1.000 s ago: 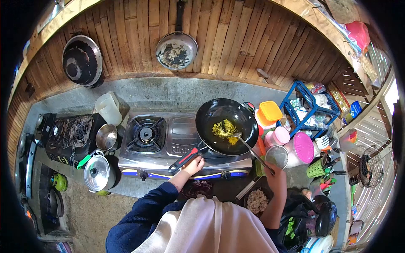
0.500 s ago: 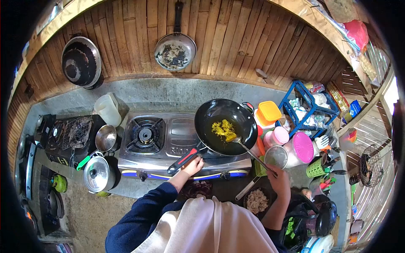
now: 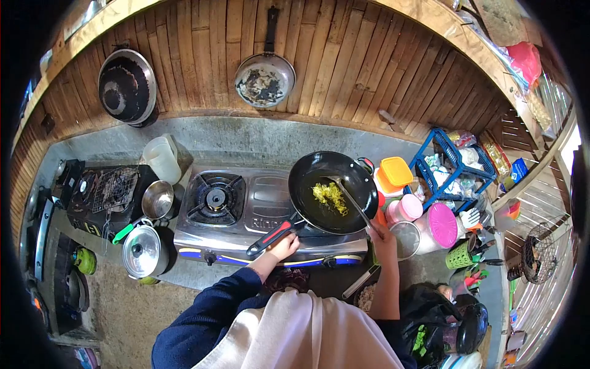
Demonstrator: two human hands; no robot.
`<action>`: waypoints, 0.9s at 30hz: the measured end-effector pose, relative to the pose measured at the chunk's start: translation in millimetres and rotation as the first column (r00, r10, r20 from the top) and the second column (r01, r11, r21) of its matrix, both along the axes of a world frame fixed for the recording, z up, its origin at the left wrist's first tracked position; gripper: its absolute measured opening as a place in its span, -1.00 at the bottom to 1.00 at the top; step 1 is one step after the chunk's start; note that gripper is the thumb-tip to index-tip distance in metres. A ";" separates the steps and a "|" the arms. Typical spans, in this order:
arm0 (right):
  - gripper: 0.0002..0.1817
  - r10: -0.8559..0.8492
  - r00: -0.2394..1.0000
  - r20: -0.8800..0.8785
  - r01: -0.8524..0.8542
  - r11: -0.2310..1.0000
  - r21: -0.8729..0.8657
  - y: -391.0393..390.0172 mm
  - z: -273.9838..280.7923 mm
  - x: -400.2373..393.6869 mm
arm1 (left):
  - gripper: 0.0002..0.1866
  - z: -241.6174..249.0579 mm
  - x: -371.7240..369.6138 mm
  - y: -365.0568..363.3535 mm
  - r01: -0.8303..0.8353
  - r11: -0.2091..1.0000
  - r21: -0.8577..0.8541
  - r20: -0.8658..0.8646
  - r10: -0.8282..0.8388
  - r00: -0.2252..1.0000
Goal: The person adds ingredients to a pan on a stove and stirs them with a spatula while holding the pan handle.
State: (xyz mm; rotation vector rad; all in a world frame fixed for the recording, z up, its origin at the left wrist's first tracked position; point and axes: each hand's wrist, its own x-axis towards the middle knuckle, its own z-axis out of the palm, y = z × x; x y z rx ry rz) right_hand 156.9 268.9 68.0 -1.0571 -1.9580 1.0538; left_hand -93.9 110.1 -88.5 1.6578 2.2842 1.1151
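My left hand is at the red and black handle of a dark wok; its fingers curl beneath the handle, partly hidden. The wok sits over the right burner. In it, yellow-green shreds of food lie in a shiny layer of oil. My right hand is closed round the long handle of a metal spatula. The spatula's head is inside the wok, at the upper edge of the shreds.
The left burner has no pan on it. A lidded pot and a small saucepan stand left of the stove. Pink-lidded containers, a sieve and a blue rack crowd the right. A bowl of shredded food is near my right arm.
My right hand has moved up and left, swinging the spatula head from the near side of the shreds to their far side. The shreds look more spread out. My left hand stays at the handle.
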 end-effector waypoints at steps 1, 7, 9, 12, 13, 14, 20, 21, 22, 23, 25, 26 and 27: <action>-0.73 -0.004 1.000 0.000 0.004 1.000 0.000 0.8 0.0 -4.0 | -0.72 0.7 1.1 0.2 0.004 1.000 0.000 0.000 -0.004 1.000; -0.71 0.010 0.996 0.086 -0.033 0.961 0.276 -4.0 0.8 -20.7 | -0.72 1.8 -0.1 -0.1 0.011 0.999 0.039 0.001 -0.011 1.000; -0.73 0.004 0.982 0.191 -0.064 0.949 0.307 -9.2 5.5 -17.9 | -0.72 2.5 0.2 -1.2 0.012 0.998 0.059 -0.016 -0.011 1.000; -0.73 0.029 0.975 0.218 -0.064 0.985 0.157 -17.2 17.9 -7.2 | -0.71 0.4 0.9 -0.8 -0.005 0.998 0.066 -0.010 0.006 1.000; -0.73 0.030 0.975 0.220 -0.065 0.985 0.157 -21.2 23.5 -2.9 | -0.71 0.7 1.4 -1.3 -0.006 0.998 0.065 -0.008 0.006 1.000; -0.73 0.020 0.966 0.256 -0.066 0.983 0.173 -25.8 30.5 1.4 | -0.71 1.5 1.4 -1.7 -0.003 0.999 0.049 -0.001 0.003 1.000; -0.73 -0.010 0.953 0.303 -0.036 0.989 0.146 -51.8 62.8 32.2 | -0.72 -2.5 -0.4 -2.0 0.007 0.999 0.052 -0.007 -0.006 1.000; -0.74 -0.006 0.959 0.284 -0.034 0.990 0.135 -55.4 66.7 38.0 | -0.72 -2.3 -0.3 -2.1 -0.003 0.998 0.068 -0.008 0.004 1.000; -0.74 -0.010 0.959 0.284 -0.029 0.990 0.134 -59.1 70.9 43.8 | -0.72 -2.3 -0.5 -1.9 0.001 0.998 0.068 -0.008 -0.001 1.000; -0.74 -0.012 0.954 0.298 -0.029 0.990 0.134 -62.5 75.1 49.6 | -0.71 -2.4 -0.6 -1.9 -0.001 0.998 0.056 0.014 0.000 1.000; -0.74 -0.016 0.950 0.312 -0.027 0.990 0.135 -66.9 80.1 60.8 | -0.69 -3.5 0.1 -1.4 -0.009 0.998 0.060 0.060 0.006 0.998; -0.73 -0.020 0.948 0.318 -0.035 0.986 0.165 -68.2 81.3 66.8 | -0.69 -4.0 0.6 -1.1 -0.007 0.998 0.059 0.062 0.003 0.998; -0.73 -0.023 0.946 0.324 -0.043 0.980 0.196 -69.6 83.5 71.6 | -0.70 -0.5 1.4 -1.8 -0.007 0.998 0.060 0.081 0.002 0.997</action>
